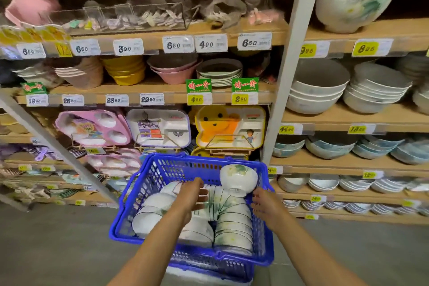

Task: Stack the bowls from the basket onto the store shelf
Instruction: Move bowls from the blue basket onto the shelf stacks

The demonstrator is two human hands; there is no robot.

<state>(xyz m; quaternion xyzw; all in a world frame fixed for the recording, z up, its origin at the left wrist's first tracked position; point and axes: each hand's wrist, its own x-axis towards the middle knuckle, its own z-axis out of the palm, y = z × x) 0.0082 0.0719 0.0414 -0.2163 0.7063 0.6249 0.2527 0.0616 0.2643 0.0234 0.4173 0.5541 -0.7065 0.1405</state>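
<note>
A blue plastic basket [267, 227] stands on the floor in front of the shelves. Inside it lie rows of nested white bowls with green and yellow flower prints [229, 223], tipped on their sides. One more such bowl [239, 177] lies upside down on top at the basket's far right. My left hand [193, 195] hovers over the bowls with straight fingers. My right hand [263, 204] is over the basket's right rim, fingers spread, just below that bowl. Neither hand holds anything. Two matching large bowls [355, 4] stand stacked on the top right shelf.
Wooden shelves [348, 118] on the right carry stacks of white and blue bowls. On the left are plates, coloured bowls and children's divided trays [160, 127]. A pale upright post [287, 72] separates the two shelf bays. Grey floor surrounds the basket.
</note>
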